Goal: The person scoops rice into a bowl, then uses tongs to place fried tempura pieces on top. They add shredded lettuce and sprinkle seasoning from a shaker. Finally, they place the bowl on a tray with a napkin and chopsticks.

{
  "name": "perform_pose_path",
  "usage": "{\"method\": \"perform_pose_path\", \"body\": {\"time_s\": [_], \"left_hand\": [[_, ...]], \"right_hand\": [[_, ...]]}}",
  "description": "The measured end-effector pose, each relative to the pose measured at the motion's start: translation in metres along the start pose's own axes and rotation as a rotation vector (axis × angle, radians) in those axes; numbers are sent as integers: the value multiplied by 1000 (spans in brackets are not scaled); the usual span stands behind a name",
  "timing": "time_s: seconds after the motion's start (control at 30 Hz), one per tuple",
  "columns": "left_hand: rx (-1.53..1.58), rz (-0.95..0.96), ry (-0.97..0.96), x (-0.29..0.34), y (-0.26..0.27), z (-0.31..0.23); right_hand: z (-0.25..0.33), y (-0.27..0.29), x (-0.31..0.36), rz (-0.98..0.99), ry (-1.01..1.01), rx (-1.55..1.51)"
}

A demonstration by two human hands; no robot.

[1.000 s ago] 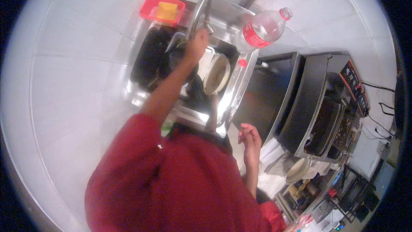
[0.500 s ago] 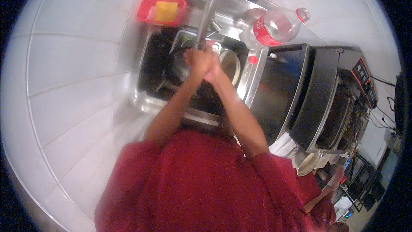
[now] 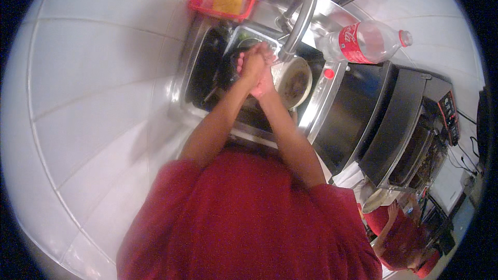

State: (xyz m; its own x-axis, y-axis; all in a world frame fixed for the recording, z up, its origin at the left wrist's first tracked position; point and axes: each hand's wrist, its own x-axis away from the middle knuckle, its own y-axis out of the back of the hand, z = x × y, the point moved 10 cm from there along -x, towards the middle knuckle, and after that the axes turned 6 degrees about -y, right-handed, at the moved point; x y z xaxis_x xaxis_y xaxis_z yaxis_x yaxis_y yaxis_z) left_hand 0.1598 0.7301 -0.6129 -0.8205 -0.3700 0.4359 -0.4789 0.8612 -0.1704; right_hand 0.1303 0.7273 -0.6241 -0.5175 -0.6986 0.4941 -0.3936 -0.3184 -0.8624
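My left hand (image 3: 253, 66) and my right hand (image 3: 265, 84) are clasped together over the sink (image 3: 191, 105), palms pressed and fingers wrapped round each other. No object shows between them. Just to their right and above is the spout of a curved metal faucet (image 3: 307, 18). Beneath and beside my hands, the basin holds a pale round pan (image 3: 296, 84) with a brown-stained inside, a clear rectangular tray (image 3: 244, 34) and dark cookware that I cannot make out. My hands hide part of these.
A red basket (image 3: 196, 5) with a yellow sponge (image 3: 228, 1) sits at the back left. An empty clear bottle (image 3: 376, 42) with a red label and a red cap (image 3: 329, 74) are at the right, near black equipment (image 3: 397, 124). A person in red (image 3: 402, 238) is at the lower right.
My clasped hands have moved slightly out from under the spout, and their hold on each other has shifted. The view has tilted. More of the person at the lower right shows.
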Motion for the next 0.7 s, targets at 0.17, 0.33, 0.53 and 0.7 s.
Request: {"method": "perform_pose_path", "body": {"time_s": [0.17,0.33,0.53,0.7], "left_hand": [[-252,272,-338,22,20,-17],[-1551,114,-474,24,42,1],[-979,227,-303,11,36,-3],[-990,181,-859,60,-12,-121]], "right_hand": [[85,31,12,-365,270,567],[94,6,31,-793,370,1894],[88,-16,39,-677,439,2210],[109,-3,52,-638,462,1955]]}}
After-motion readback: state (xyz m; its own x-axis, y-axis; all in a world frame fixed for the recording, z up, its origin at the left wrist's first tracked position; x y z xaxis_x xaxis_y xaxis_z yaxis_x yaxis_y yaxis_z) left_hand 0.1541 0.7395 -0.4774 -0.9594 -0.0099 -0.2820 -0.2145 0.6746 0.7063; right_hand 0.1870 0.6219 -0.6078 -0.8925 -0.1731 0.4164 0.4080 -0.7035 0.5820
